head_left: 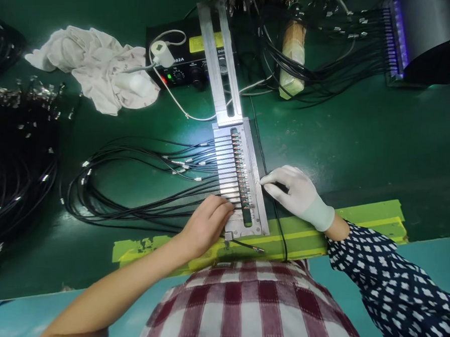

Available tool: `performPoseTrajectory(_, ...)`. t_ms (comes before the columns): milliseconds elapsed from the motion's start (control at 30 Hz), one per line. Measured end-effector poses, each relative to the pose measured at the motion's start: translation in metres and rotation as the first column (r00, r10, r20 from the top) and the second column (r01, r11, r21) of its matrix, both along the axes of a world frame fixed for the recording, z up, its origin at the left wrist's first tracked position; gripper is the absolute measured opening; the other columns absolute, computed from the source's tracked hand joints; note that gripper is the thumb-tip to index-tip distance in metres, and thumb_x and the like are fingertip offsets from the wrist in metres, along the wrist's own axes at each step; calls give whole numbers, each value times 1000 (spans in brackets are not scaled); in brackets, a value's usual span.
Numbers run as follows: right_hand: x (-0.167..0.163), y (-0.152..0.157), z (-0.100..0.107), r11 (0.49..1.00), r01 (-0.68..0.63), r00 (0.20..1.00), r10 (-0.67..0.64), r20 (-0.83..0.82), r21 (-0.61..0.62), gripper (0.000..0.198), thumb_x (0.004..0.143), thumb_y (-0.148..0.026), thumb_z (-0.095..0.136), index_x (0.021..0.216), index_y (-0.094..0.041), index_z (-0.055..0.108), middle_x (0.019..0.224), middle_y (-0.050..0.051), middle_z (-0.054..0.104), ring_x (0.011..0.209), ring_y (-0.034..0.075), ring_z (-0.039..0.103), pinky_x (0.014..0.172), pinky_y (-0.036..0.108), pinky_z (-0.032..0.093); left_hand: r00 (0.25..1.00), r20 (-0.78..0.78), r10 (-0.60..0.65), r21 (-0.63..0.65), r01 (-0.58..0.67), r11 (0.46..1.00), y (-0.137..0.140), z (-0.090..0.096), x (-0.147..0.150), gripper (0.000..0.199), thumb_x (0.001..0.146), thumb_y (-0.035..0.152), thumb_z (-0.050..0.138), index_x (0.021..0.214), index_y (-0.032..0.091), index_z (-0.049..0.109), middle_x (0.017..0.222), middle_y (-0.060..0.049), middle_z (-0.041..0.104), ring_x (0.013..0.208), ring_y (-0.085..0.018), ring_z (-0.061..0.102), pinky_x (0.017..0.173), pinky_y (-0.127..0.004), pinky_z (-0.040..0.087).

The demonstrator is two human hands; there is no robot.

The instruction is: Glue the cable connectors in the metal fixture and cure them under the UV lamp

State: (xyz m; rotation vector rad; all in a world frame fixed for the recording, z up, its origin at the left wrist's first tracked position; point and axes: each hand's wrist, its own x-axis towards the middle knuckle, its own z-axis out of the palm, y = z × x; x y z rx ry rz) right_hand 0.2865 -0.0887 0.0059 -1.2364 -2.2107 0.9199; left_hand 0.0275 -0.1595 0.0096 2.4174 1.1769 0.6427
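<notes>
slotted fixture (254,165), centre: bare metal, smooth, dull sheen | open-barred frame (213,57), far side: metal, looks brushed | cables (132,213), left: plastic-looking, glossy | benchtop (324,138): smooth, semi-gloss | gloved right hand (302,195): matt, fabric-like | tape (373,224), near edge: shiny, scuffed | rag (95,56), far left: crumpled matt cloth | sleeve (385,282), near right: soft-looking cloth

The silver metal fixture (253,162) lies flat, its slotted arm (211,59) pointing toward 11 o'clock; black cables (132,213) sit side by side across it, looping toward 9 o'clock.
</notes>
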Motion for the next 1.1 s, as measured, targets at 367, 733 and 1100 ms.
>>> performPoseTrajectory(367,0,1,-1,1000,-4,1000,4,18,1,16,96,-30,55,98,-25,70,94,1,71,89,22,59,83,38,41,993,-5,-120,-28,120,992,5,-1,-12,39,94,8,46,131,17,50,99,-9,60,87,-17,53,75,-29,49)
performPoseTrajectory(733,0,2,-1,1000,5,1000,-5,15,-1,16,95,-30,56,99,-25,71,95,0,72,90,22,60,84,37,42,987,-143,-72,85,85,993,-12,-5,-16,46,93,6,44,138,11,49,101,-13,62,88,-21,55,78,-34,49)
performPoseTrajectory(1100,-1,-1,-1,999,5,1000,-5,1,52,18,95,-26,53,97,-25,71,95,1,72,91,22,61,86,39,43,995,-70,-77,87,83,993,-34,4,-26,28,91,18,58,118,15,54,97,-10,65,89,-20,58,77,-32,47)
